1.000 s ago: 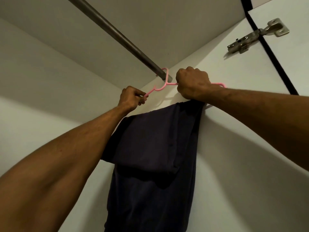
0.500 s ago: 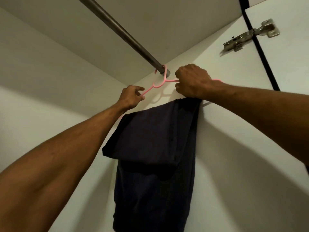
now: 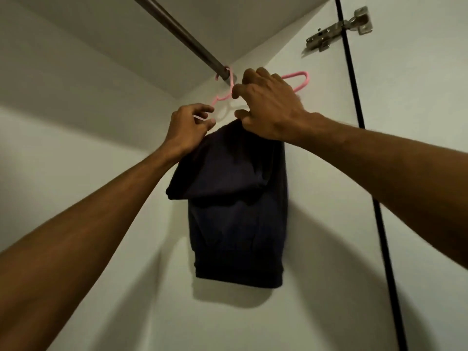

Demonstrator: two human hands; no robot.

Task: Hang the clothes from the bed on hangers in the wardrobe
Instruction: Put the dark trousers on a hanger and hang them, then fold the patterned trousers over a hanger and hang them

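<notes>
A pink plastic hanger has its hook over the metal wardrobe rod, close to the rod's end at the side wall. A dark navy garment is folded over the hanger and droops against the white panel. My left hand pinches the hanger's left arm, and a bit of pink shows between its fingers. My right hand curls over the hanger's right shoulder, thumb at the top edge of the garment. The hanger's middle is hidden behind that hand.
White wardrobe walls close in on the left and behind. A metal door hinge sits at the upper right beside the black gap along the door edge. The rod runs up and to the left with nothing else hanging on it in view.
Both hands have loosened from tight fists to a lighter hold. The hanger's right end now shows past my right hand. The view has tilted down, showing the garment's lower hem.
</notes>
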